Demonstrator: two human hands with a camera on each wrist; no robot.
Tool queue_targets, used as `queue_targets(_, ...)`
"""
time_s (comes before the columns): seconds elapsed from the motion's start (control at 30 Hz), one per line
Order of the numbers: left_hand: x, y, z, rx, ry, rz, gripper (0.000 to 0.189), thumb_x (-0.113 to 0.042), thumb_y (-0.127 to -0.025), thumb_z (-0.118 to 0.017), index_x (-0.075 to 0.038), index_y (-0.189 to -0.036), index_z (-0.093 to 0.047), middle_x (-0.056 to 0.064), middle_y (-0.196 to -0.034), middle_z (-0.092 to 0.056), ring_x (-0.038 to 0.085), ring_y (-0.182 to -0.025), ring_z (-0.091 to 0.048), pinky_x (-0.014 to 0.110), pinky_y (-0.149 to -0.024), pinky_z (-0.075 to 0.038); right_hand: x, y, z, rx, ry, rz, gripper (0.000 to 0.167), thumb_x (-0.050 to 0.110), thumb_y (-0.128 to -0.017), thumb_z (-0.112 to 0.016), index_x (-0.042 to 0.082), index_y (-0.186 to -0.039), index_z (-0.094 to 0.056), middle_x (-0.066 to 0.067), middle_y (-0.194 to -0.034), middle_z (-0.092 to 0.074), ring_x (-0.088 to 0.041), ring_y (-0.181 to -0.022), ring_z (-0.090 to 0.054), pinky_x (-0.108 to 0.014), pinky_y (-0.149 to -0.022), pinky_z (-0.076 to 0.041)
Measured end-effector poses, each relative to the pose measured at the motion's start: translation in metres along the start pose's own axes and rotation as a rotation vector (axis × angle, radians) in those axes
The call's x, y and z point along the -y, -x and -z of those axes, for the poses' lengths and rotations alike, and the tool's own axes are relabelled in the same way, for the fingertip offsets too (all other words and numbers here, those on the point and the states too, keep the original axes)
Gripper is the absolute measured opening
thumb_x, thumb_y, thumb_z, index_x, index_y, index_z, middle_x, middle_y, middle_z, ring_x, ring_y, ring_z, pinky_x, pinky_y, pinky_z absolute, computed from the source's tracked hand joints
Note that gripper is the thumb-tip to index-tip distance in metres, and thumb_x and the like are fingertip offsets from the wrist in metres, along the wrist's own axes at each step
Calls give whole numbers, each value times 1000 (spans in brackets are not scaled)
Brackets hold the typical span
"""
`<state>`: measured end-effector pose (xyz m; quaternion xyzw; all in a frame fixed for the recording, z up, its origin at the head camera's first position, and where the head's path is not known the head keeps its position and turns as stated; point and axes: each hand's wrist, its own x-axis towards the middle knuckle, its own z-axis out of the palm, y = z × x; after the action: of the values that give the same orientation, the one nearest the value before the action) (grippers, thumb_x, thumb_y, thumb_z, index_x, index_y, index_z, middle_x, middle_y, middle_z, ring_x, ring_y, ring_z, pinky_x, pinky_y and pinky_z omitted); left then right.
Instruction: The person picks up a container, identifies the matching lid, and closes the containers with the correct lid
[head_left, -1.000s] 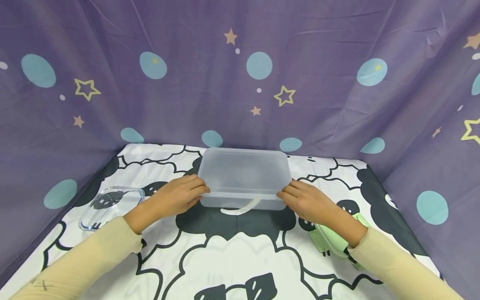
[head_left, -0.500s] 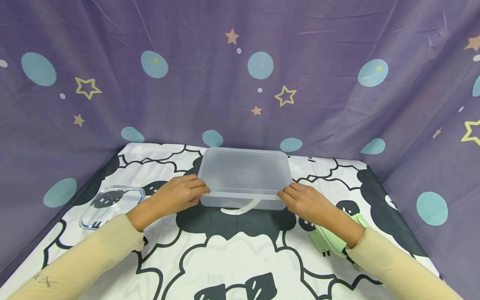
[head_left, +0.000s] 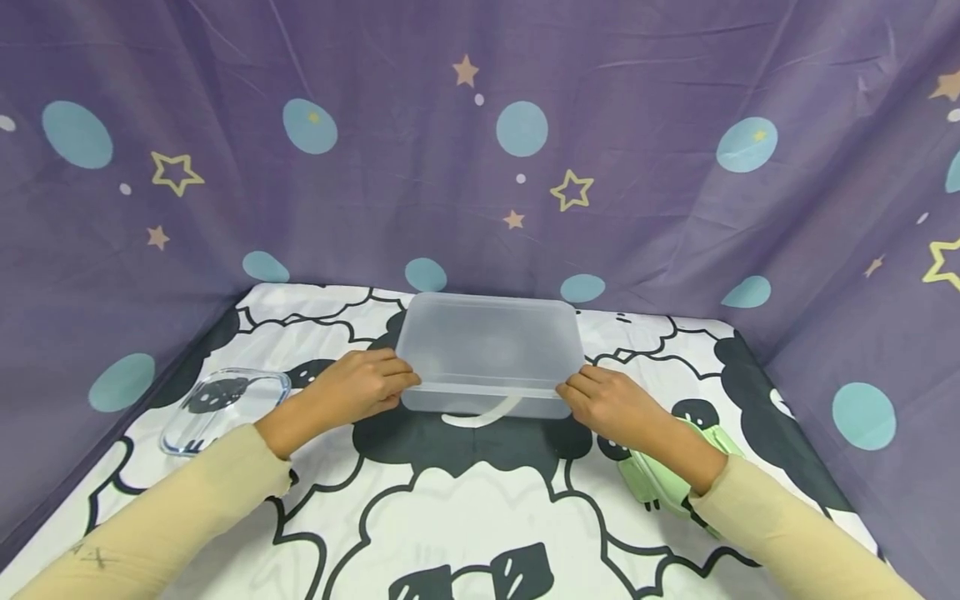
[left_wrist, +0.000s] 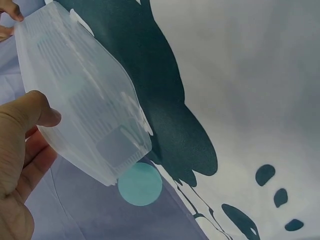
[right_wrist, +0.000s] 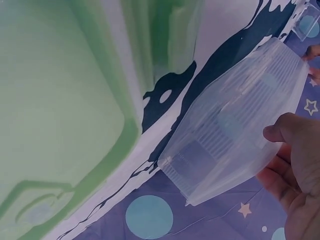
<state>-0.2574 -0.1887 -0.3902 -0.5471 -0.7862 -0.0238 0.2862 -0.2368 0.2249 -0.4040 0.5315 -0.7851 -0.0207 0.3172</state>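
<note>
A translucent plastic box (head_left: pixel 487 342), its flat frosted top facing up, stands at the far middle of the cloth. At its near left corner my left hand (head_left: pixel 363 385) pinches the rim. My right hand (head_left: pixel 611 400) pinches the rim at the near right corner. The left wrist view has my thumb (left_wrist: pixel 49 116) on the near side of the rim, with the other fingers curled beneath. Likewise, the right wrist view shows my thumb (right_wrist: pixel 275 132) against the box and fingers tucked under the edge. The ribbed wall of the box (right_wrist: pixel 225 125) appears there too.
A clear glass dish (head_left: pixel 240 400) lies left, beside my left forearm. To the right, partly behind my right forearm, is a light green lid-like piece (head_left: pixel 660 479) with flaps. A cloth with sheep drawings (head_left: pixel 480 508) covers the table, and a purple curtain (head_left: pixel 420 208) hangs close behind the box.
</note>
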Motion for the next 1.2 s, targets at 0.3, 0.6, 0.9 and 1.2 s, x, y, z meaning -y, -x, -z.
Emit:
queue_targets(0.3,-1,1,0,-3,23,31,35,2,-71,-82,-8,-104,-77,2,-97,-74,21,-88,-67,33,-69,-58,2,-1,-1,-2,2,-34,29,-2,-78,-76,-1,-106,-70,-9,-96,-68,-23,-84,-64,-33,-70,-56)
queue_targets(0.6,-2,-6,-2,11,23,69,36,4,-71,-80,-9,-105,-75,2,-97,-72,20,-86,-66,32,-66,-57,-3,2,1,30,7,-46,32,-1,-78,-77,-1,-109,-69,-8,-98,-66,-23,-85,-62,-34,-70,-55)
queue_targets(0.9,-3,-18,-6,85,9,114,35,2,-73,-80,-9,-106,-74,2,-100,-70,18,-86,-65,30,-61,-55,-10,7,3,76,-27,-99,32,-4,-78,-71,0,-109,-67,-8,-99,-65,-25,-86,-61,-37,-82,-55)
queue_targets(1.2,-1,-35,-19,86,6,118,34,1,-76,-81,-9,-108,-76,2,-104,-72,18,-92,-67,30,-64,-57,-21,20,5,81,-20,-117,34,-4,-77,-74,0,-109,-66,-8,-97,-63,-24,-84,-59,-36,-74,-53)
